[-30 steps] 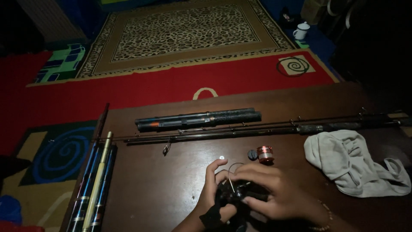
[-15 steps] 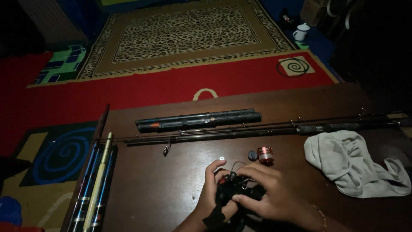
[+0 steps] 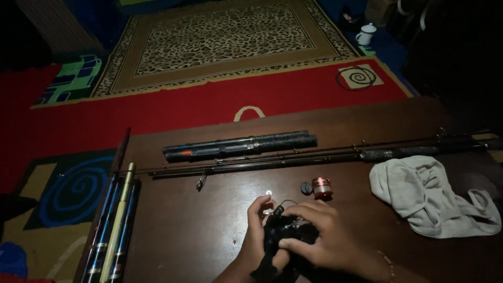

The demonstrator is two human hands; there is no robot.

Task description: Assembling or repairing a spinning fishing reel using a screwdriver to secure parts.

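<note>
Both my hands grip a black fishing reel [image 3: 285, 238] low over the dark wooden table [image 3: 188, 230]. My left hand [image 3: 258, 230] wraps its left side, fingers curled around it. My right hand [image 3: 325, 238] covers it from the right and top. Just beyond my fingers stand a small red spool [image 3: 321, 187], a dark round knob [image 3: 306, 187] and a tiny silver washer [image 3: 268, 193]. Much of the reel is hidden by my hands.
Long thin fishing rods [image 3: 314, 155] and a dark rod tube [image 3: 241, 145] lie across the far side of the table. Several blue and yellow rod sections [image 3: 116, 225] lie along the left edge. A crumpled grey cloth [image 3: 429, 196] sits at right. Patterned rugs and a white cup [image 3: 365, 35] are on the floor.
My hands have shifted slightly on the reel, the left fingers curling higher around it. Everything else on the table stays in place.
</note>
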